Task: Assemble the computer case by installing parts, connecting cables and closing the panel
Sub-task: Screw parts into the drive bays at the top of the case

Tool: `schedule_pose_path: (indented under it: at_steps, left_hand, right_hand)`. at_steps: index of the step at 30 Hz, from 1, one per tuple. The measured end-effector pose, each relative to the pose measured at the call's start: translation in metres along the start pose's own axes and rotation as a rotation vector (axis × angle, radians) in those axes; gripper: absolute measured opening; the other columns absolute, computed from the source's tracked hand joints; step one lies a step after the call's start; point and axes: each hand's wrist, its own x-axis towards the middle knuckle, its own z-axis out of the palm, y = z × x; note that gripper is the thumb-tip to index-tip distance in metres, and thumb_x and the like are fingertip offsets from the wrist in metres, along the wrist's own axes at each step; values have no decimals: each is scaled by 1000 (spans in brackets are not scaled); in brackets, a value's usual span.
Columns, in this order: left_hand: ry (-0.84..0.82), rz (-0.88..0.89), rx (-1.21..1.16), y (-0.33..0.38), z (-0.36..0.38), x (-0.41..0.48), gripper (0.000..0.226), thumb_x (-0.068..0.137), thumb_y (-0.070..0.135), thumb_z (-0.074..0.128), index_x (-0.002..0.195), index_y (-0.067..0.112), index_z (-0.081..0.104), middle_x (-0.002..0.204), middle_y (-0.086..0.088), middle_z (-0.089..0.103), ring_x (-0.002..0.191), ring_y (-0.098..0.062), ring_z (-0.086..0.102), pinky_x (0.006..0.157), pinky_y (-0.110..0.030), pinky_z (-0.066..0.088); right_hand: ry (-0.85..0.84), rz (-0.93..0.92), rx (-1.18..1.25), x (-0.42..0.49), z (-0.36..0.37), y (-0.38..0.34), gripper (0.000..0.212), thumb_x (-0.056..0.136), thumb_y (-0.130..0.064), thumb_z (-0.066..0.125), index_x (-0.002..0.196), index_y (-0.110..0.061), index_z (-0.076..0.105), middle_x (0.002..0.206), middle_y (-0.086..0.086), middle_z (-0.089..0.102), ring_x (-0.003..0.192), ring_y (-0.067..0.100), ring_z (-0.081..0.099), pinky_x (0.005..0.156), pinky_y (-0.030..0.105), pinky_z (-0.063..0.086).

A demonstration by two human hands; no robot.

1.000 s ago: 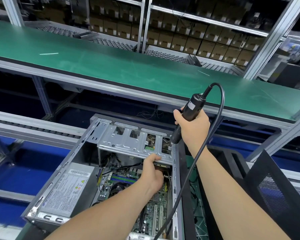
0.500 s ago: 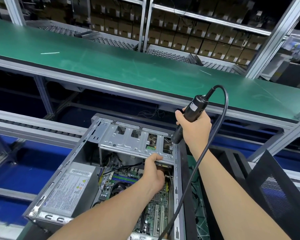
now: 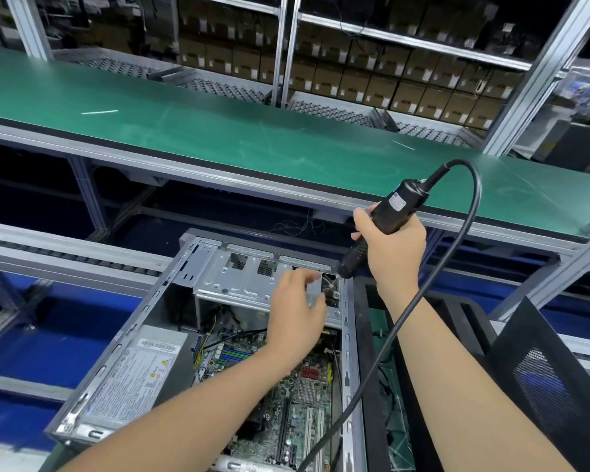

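Observation:
An open computer case [image 3: 140, 318] lies on its side below me, its green motherboard [image 3: 300, 403] and grey power supply [image 3: 130, 379] exposed. A silver drive cage [image 3: 239, 281] spans the far end. My right hand [image 3: 394, 253] grips a black electric screwdriver [image 3: 385, 216] with its tip down at the cage's right corner. My left hand [image 3: 295, 311] hovers over the cage's right part, fingers spread and blurred, near the screwdriver tip. Whether the fingers pinch a screw is not visible.
A black cable [image 3: 457, 267] loops from the screwdriver down across the case's right wall. A green conveyor belt [image 3: 252, 131] runs behind the case. Shelves of brown boxes [image 3: 389, 73] stand beyond. A black mesh panel [image 3: 552, 386] leans at the right.
My left hand has let go of the cage's front edge and risen toward the screwdriver tip. The right hand and screwdriver shifted slightly right and up.

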Motion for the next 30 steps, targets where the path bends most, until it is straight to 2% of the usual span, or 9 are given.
schedule_pose_path:
  at_steps: [2,4,9,13,17,20,23,26,30]
  left_hand:
    - [-11,46,95,-4,2,20,35,92,32,71,126,27,64,117,13,61,112,-10,54,101,-29,45]
    - [11,34,150,-9,6,29,37,86,44,76,120,32,70,110,17,69,111,-13,55,100,-33,44]
    - [49,-5,126,-14,11,35,31,78,56,79,102,37,77,91,22,71,103,-10,58,95,-32,36]
    - [71,-12,31,-13,12,36,23,80,51,79,94,32,79,84,19,74,92,-7,66,97,-41,43]
    - [32,-24,-67,-16,11,41,13,85,33,80,90,21,79,78,11,73,81,-6,67,88,-44,53]
    - [-4,35,70,-18,13,45,14,91,34,73,90,20,75,75,9,70,85,-15,61,89,-39,45]
    - [-27,105,229,-19,15,48,18,94,39,69,93,22,71,77,6,69,88,-17,45,80,-34,36]
    - [-54,199,340,-21,15,54,22,92,43,70,93,22,70,75,7,68,81,-19,53,82,-34,28]
    - [-87,254,462,-20,15,60,21,89,50,70,86,29,69,69,12,64,71,-13,55,76,-32,18]
  right_hand:
    - [4,4,33,0,0,-2,17,85,-14,84,88,-14,67,80,-3,73,70,31,75,77,58,63]
    - [3,12,56,0,0,-4,17,85,-15,85,88,-14,68,79,-6,73,71,31,75,76,58,63]
    - [21,37,106,1,-2,-4,24,84,-19,85,97,-6,69,84,1,74,72,28,76,78,57,64]
    - [43,49,129,3,-3,-3,23,84,-19,85,96,-9,70,85,4,74,69,21,75,76,55,65]
    - [58,73,155,5,-7,-1,23,83,-20,86,96,-9,70,88,10,76,69,25,76,73,50,66]
    - [72,80,168,4,-8,0,25,83,-19,86,99,-6,71,90,12,75,70,25,76,72,46,66]
    - [80,73,172,3,-7,1,28,83,-17,86,101,-2,71,91,12,75,70,21,75,72,46,66]
    - [77,58,175,2,-8,1,26,83,-16,86,100,-2,70,90,11,74,72,22,74,72,46,66]
    - [71,32,178,-2,-9,0,19,85,-12,85,95,-6,70,84,4,73,71,22,73,71,46,66]
